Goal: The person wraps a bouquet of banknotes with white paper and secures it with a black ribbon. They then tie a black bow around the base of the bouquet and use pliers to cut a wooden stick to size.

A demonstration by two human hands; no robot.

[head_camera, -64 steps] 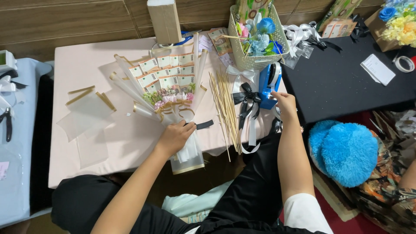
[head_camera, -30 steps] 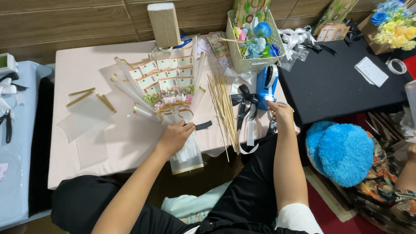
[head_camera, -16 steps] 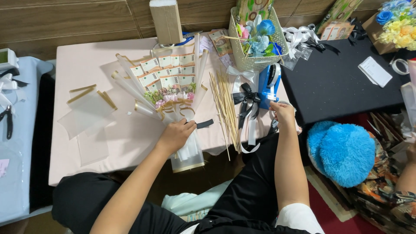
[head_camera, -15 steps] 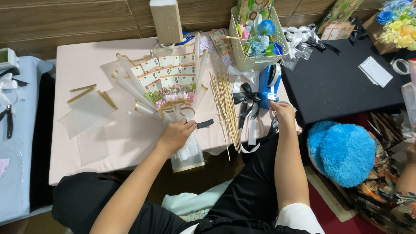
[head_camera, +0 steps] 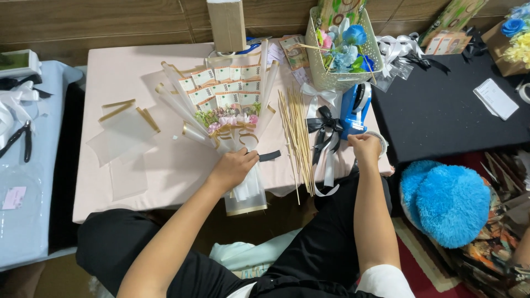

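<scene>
A bouquet of folded banknotes and small flowers [head_camera: 226, 105], wrapped in clear film with gold edging, lies on the pale pink table [head_camera: 138, 176]. My left hand [head_camera: 234, 167] grips its stem just below a gold ribbon bow, next to a short black strip [head_camera: 269, 156]. My right hand [head_camera: 365, 148] rests at the table's right edge, fingers closed on a roll of clear tape [head_camera: 381, 142], right below a blue tape dispenser [head_camera: 354, 109]. A black ribbon bow [head_camera: 323, 126] and a bundle of thin wooden skewers [head_camera: 298, 140] lie between my hands.
A green basket with blue and pink fabric flowers [head_camera: 342, 49] stands at the back. A cardboard box [head_camera: 226, 25] is behind the bouquet. Clear sheets with gold strips [head_camera: 121, 132] lie left. Black table [head_camera: 441, 110] right, blue plush [head_camera: 447, 201] below, pliers [head_camera: 19, 140] far left.
My right hand has shifted slightly down and toward me from the blue dispenser. The left hand keeps its hold on the bouquet stem.
</scene>
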